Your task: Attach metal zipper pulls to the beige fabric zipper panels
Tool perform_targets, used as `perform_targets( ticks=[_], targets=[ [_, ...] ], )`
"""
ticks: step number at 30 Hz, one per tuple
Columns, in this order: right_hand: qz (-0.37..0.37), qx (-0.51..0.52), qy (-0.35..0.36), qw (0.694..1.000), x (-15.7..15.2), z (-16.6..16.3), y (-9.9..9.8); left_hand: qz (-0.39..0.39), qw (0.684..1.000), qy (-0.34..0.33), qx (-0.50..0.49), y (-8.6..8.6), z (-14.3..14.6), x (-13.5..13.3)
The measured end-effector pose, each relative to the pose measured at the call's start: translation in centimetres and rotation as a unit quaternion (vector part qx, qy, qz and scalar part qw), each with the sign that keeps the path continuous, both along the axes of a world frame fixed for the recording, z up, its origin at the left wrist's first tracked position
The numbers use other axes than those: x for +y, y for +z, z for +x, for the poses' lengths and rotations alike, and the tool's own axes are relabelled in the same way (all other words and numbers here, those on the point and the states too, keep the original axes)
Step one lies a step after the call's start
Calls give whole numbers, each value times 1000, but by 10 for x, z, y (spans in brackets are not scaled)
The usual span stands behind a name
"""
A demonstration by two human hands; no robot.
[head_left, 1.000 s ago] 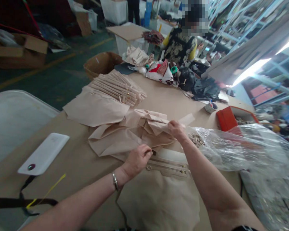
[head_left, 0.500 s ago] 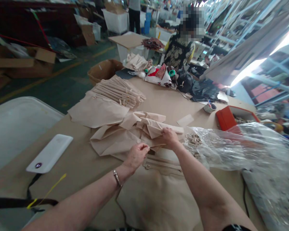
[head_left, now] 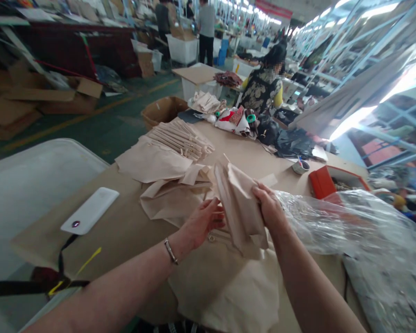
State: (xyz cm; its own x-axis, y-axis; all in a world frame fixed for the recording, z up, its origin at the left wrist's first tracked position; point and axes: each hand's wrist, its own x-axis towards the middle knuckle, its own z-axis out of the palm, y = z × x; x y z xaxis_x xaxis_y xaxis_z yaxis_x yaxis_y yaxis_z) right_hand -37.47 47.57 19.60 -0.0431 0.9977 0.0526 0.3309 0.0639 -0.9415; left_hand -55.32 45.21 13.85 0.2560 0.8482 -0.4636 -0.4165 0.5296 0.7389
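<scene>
My right hand (head_left: 269,206) grips a folded beige fabric piece (head_left: 242,203) by its right edge, raised and tilted above the table. Close to the left side of that piece is my left hand (head_left: 204,223), its fingers apart and curved; whether they touch the fabric I cannot tell. Below both hands lies another beige panel (head_left: 225,286) with a zipper strip along its upper part, partly covered by the held piece. Loose, crumpled beige fabric (head_left: 169,201) spreads just beyond my left hand. Behind it sits a stack of beige pieces with zippers (head_left: 178,138).
Clear plastic sheeting (head_left: 346,226) covers the table's right side, near an orange box (head_left: 324,181) and a small cup (head_left: 300,166). A white flat device (head_left: 92,210) lies left. Black bags (head_left: 294,142) sit at the back. A seated person (head_left: 261,90) is beyond the table.
My right hand has lifted a beige piece off the crumpled fabric and turned it more upright. My left hand's fingers have gone from pinched to spread. The view has shifted slightly.
</scene>
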Motion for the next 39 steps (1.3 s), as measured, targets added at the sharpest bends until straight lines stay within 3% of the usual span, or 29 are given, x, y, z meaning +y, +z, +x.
perform_targets(
  ticks=[2, 5, 9, 11, 13, 15, 17, 19, 22, 24, 26, 27, 29, 31, 33, 36, 39],
  targets=[
    [47, 31, 56, 997, -20, -29, 5, 9, 998, -26, -58, 3, 3, -6],
    [74, 67, 40, 994, -40, -56, 10, 30, 997, -9, -75, 3, 4, -15],
    [-12, 94, -44, 995, -39, -33, 9, -26, 997, 16, -76, 17, -5, -26],
    [16, 47, -61, 997, -38, -9, 12, -43, 995, 31, -84, 32, -9, -31],
    [90, -28, -59, 994, -47, 9, 23, -29, 995, 41, -84, 50, -9, -37],
    [150, -134, -6, 979, -68, 13, 37, -2, 996, 50, -69, 67, -5, -42],
    [178, -246, 74, 950, -95, 2, 47, 22, 996, 62, -54, 81, 2, -48],
    [185, -330, 110, 919, -118, -18, 47, 50, 996, 65, -43, 89, 8, -55],
    [183, -390, 60, 900, -133, -41, 33, 113, 992, 47, -7, 95, 10, -70],
    [179, -388, 27, 903, -133, -45, 28, 186, 981, 7, 60, 94, 3, -79],
    [161, -345, 22, 924, -129, -41, 31, 316, 934, -16, 164, 92, -9, -85],
    [139, -309, 31, 940, -127, -37, 35, 400, 890, -10, 220, 92, -17, -86],
    [77, -220, 69, 970, -126, -28, 45, 558, 764, 21, 324, 92, -34, -86],
    [9, -125, 135, 983, -128, -18, 54, 644, 644, 14, 412, 96, -50, -82],
    [-45, -46, 189, 980, -133, -11, 59, 669, 573, -56, 470, 102, -61, -79],
    [-128, 47, 189, 972, -147, -8, 61, 671, 540, -180, 475, 109, -72, -78],
    [-219, 127, 164, 953, -162, -12, 58, 672, 564, -231, 421, 106, -77, -84]
  ],
)
